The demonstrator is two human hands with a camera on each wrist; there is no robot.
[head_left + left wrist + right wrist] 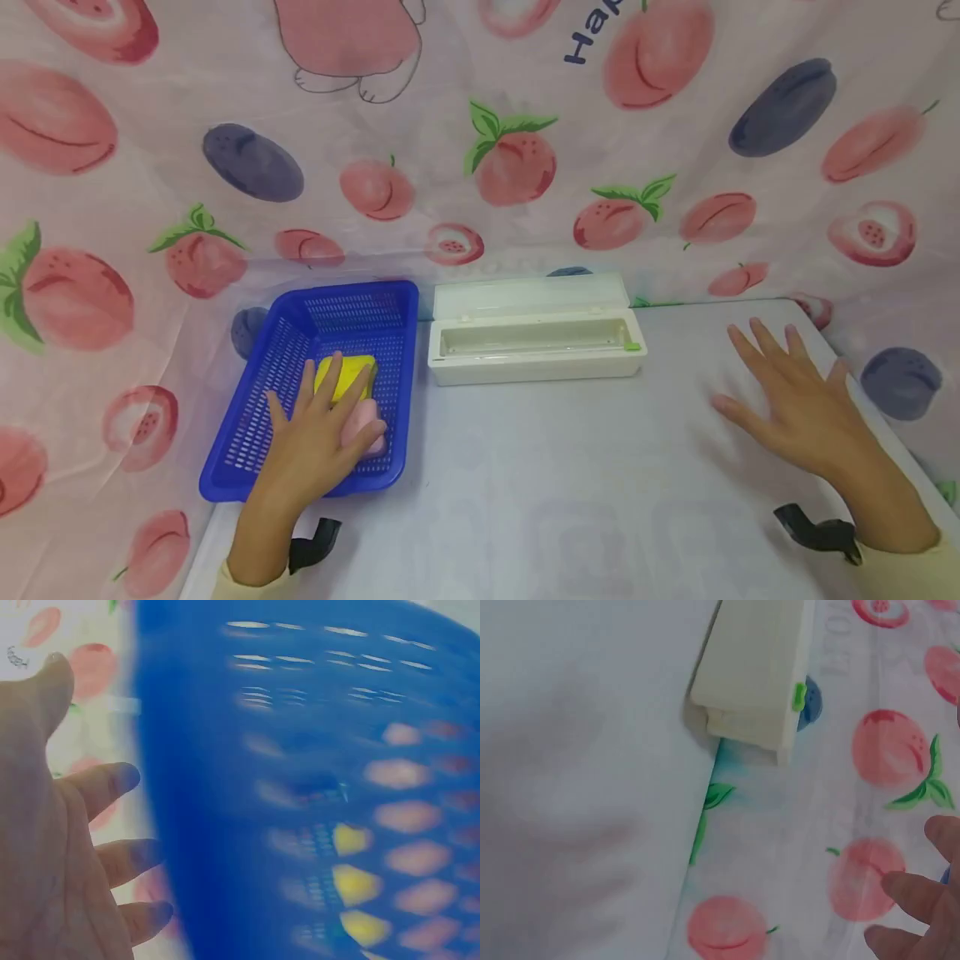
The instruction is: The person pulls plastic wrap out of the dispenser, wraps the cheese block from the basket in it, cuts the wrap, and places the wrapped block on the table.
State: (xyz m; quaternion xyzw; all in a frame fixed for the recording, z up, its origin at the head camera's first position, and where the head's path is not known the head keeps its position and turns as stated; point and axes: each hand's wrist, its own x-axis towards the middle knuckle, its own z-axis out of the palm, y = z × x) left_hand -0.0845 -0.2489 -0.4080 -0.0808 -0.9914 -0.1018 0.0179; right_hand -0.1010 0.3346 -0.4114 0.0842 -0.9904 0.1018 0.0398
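Observation:
My left hand (307, 446) hovers with spread fingers over the blue plastic basket (410, 383), holding nothing. Below its fingers, inside the basket, lie a yellow sponge (352, 373) and a rounded pink object (366, 419), both partly hidden by the hand. In the left wrist view the fingers extend beside the blurred basket wall (169, 750). My right hand (798, 408), also spread and holding nothing, is above the right side of the table. A long white box (536, 369) resembling a cling film dispenser stands between the hands, lid up, with a green slider (633, 347) at its right end.
The white table (540, 475) carries the basket at its left and the box by its back edge. A fruit-print curtain (420, 108) hangs behind and to the sides. Black wrist mounts (315, 543) stick out near both sleeves.

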